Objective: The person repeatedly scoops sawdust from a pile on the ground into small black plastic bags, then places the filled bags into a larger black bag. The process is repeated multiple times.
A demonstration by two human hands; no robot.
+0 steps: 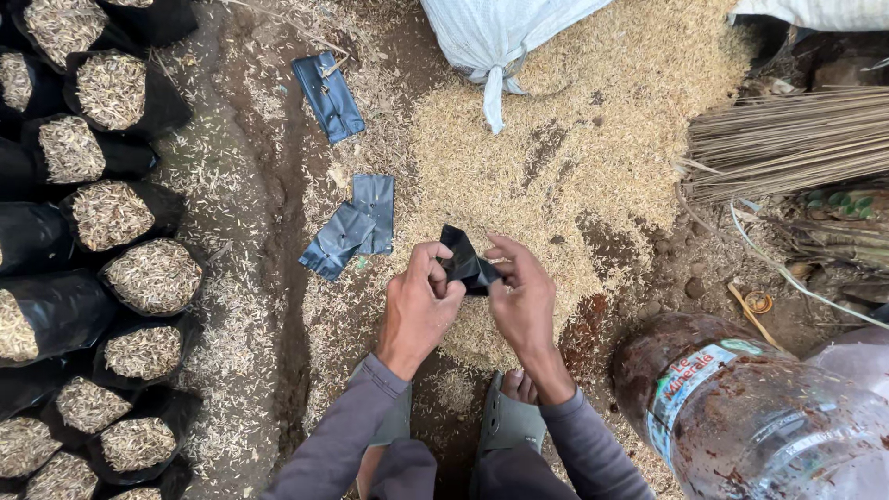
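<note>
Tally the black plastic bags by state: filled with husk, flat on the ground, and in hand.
Filled bags, left side, those in view: about 16
Flat empty bags on the ground: 3
Bag held by left hand and right hand: 1
Total: about 20

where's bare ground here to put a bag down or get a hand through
A dark dirt strip runs free between the row of filled black bags and the husk pile. Flat empty bags crowd the pile's left edge. Right side is tight: big plastic bottle, broom bristles. Both hands pinch a black bag.
</note>
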